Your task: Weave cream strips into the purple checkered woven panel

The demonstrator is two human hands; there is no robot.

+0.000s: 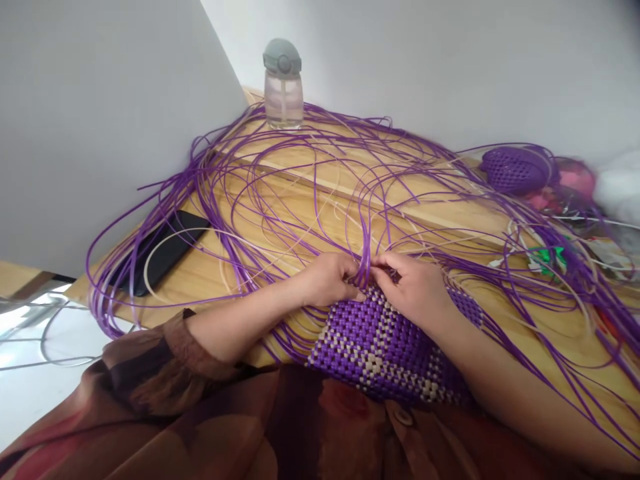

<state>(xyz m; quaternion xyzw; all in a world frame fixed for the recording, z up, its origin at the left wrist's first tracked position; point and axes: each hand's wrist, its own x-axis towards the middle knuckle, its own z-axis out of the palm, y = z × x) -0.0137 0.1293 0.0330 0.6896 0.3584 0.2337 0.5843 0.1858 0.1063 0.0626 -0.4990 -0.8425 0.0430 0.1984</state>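
A woven panel (373,347) of purple and cream plastic strands lies at the table's near edge, against my clothing. Long loose strands fan out from its edges. At its far edge my left hand (333,279) is closed around a small bunch of purple strands (366,250) that rises upward. My right hand (410,287) sits just beside it, thumb and forefinger pinched at the same edge of the weave. What lies between those right fingertips looks like a strand, partly hidden by the fingers.
A clear bottle with a grey-green lid (283,87) stands at the back. Under strands on the left lies a dark flat object (165,257). A purple netted bundle (520,169) and pink items (575,181) are at the right. Loose strands sprawl across the wooden table (295,207).
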